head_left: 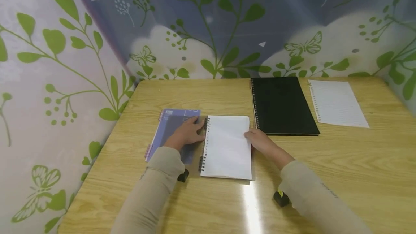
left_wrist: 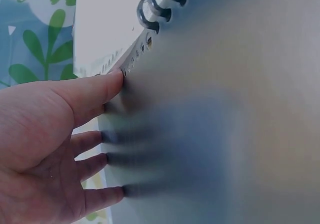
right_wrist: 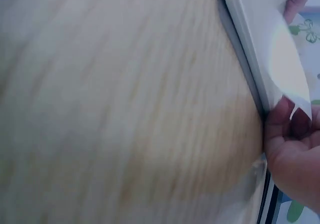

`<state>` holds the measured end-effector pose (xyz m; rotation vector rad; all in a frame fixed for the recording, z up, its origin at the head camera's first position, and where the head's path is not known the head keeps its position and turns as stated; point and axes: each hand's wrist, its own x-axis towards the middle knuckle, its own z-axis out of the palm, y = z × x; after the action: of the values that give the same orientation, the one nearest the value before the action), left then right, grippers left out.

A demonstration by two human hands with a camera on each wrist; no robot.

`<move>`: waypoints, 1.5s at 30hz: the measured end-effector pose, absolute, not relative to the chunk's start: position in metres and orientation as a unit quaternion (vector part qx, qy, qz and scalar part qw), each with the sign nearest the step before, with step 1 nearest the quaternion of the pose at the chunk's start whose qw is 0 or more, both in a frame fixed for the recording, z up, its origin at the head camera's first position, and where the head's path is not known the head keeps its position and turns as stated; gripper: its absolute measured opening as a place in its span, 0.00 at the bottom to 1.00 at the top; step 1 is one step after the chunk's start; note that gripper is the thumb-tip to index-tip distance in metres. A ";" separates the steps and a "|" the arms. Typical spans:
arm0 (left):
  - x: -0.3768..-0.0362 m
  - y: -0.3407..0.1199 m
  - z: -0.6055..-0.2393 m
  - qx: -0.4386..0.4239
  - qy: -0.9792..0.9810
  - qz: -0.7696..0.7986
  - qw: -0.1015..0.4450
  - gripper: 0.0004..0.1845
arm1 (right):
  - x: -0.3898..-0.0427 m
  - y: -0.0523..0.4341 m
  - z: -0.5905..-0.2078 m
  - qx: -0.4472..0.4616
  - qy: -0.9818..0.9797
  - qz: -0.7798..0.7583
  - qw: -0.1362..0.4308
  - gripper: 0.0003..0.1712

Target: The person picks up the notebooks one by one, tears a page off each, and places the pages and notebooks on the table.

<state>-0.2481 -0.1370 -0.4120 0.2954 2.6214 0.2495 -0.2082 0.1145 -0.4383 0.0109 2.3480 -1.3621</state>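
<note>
black notebook (head_left: 282, 104); purple cover (head_left: 172, 129)

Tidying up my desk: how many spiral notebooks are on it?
2: an open notebook under both hands near the table's middle, and a closed black notebook behind it to the right. The loose sheet isn't counted.

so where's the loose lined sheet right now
In the head view the loose lined sheet lies at the table's far right, just right of the closed black notebook.
</note>
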 end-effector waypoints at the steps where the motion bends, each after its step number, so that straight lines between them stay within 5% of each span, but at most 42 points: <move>1: -0.248 -0.137 -0.411 0.107 0.960 0.091 0.243 0.37 | -0.208 0.115 -0.438 0.006 0.844 -0.491 0.214 0.25; 12: -0.252 -0.134 -0.416 0.124 0.960 0.068 0.241 0.37 | -0.195 0.124 -0.435 0.034 0.820 -0.528 0.217 0.33; 20: -0.250 -0.137 -0.417 0.104 0.961 0.078 0.244 0.38 | -0.148 0.110 -0.433 -0.023 0.902 -0.407 0.142 0.17; 24: -0.248 -0.138 -0.415 0.100 0.961 0.088 0.244 0.38 | -0.139 0.108 -0.434 -0.032 0.923 -0.368 0.103 0.18; 45: -0.247 -0.140 -0.414 0.101 0.959 0.093 0.249 0.38 | -0.138 0.106 -0.437 -0.044 0.943 -0.311 0.112 0.11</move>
<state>-0.2473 -0.1401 -0.4140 0.2755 2.6119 0.2537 -0.1383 0.1058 -0.4373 -0.1284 2.7672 -0.9131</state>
